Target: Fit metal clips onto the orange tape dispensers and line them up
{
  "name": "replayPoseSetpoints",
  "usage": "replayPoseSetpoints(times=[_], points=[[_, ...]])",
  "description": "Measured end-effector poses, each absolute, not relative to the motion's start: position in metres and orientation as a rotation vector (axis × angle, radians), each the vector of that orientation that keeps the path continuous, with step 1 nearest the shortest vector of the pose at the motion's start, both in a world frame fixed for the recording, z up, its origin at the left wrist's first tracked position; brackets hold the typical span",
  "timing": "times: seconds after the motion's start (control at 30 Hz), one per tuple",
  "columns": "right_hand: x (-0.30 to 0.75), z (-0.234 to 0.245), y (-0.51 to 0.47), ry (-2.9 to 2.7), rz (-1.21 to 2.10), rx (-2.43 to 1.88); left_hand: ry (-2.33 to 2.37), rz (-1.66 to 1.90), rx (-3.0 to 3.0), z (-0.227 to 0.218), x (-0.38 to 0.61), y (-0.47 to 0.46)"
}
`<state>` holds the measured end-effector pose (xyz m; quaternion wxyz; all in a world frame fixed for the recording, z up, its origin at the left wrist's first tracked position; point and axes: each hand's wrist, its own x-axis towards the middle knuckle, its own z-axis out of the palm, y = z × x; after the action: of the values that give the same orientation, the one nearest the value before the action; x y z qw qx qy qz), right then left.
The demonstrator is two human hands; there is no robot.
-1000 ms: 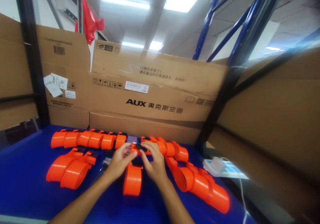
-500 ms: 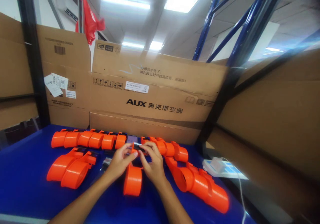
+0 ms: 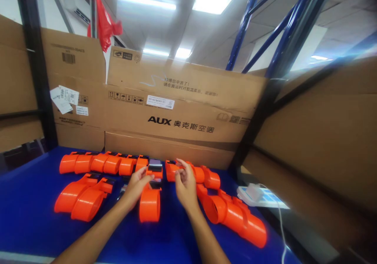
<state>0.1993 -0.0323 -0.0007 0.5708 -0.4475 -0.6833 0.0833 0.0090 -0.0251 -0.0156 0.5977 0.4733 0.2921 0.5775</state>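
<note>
My left hand (image 3: 137,187) has its thumb and fingers closed on the upper end of an orange plastic ring piece (image 3: 149,206). The round band of this piece hangs below the fingers, and a dark and silvery strip shows at its top. To the right, my right hand (image 3: 186,183) is apart from it, fingers curved and spread, holding nothing. Behind the right hand stand more orange ring pieces (image 3: 212,178), partly covered by it. A small dark-framed device with a pale screen (image 3: 155,162) lies just beyond the held piece.
Orange ring pieces with black tops (image 3: 97,163) line the back left of the blue table (image 3: 26,193). Two larger ones (image 3: 85,205) lie nearer, and several (image 3: 235,217) sit at right. A white power strip (image 3: 262,197) with a cable is beyond. Cardboard (image 3: 182,110) walls the back.
My right hand has let go of the orange ring piece and moved right, its fingers opening. My left hand keeps the piece, which has shifted slightly left and up.
</note>
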Motion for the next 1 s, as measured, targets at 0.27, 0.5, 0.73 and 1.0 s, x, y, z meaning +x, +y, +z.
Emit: replayPoseSetpoints(times=[0.27,0.5,0.73,1.0], points=[[0.225,-0.008,-0.032,-1.793,0.032,-1.736,0.702,1.355,1.068,-0.01,0.008,-0.03],[0.23,-0.006,-0.042,-1.835,-0.038,-2.108,0.762,1.333,1.099,-0.011,0.008,-0.031],[0.23,-0.004,-0.044,-1.952,-0.002,-2.17,0.741,1.358,1.111,-0.013,0.01,-0.029],[0.216,0.001,-0.051,-2.042,0.027,-2.123,0.768,1.34,1.16,-0.015,0.009,-0.028]])
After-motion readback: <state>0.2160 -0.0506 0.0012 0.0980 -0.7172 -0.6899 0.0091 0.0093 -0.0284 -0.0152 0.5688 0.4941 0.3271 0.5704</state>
